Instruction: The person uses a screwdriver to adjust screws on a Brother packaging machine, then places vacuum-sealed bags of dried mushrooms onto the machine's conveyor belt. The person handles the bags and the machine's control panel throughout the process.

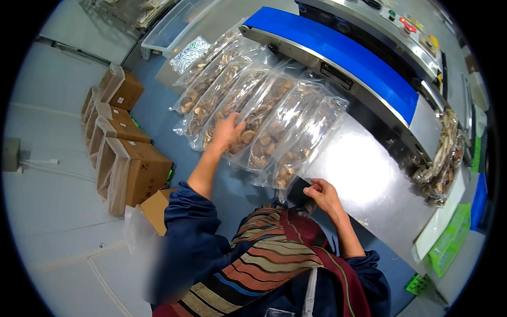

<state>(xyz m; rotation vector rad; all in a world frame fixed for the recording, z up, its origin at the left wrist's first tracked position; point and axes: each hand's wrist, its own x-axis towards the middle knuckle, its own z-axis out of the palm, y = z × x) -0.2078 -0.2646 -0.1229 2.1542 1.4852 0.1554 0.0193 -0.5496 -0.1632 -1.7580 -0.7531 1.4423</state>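
Several clear plastic bags of dried mushrooms (274, 87) lie side by side in a slanting row on a metal table (364, 158). My left hand (227, 132) rests on one bag near the middle of the row, with thumb and fingers apart. My right hand (323, 195) is at the table's near edge, just right of the closest bag (298, 153). Its thumb and forefinger are pinched together beside a dark flat patch; whatever lies between them is too small to make out.
A machine with a blue conveyor belt (338, 53) runs along the table's far side. Brown cartons with plastic liners (145, 171) line the left floor. A clear plastic bin (174, 26) stands at the far left. More bagged goods (443, 164) and a green basket (449, 240) are at right.
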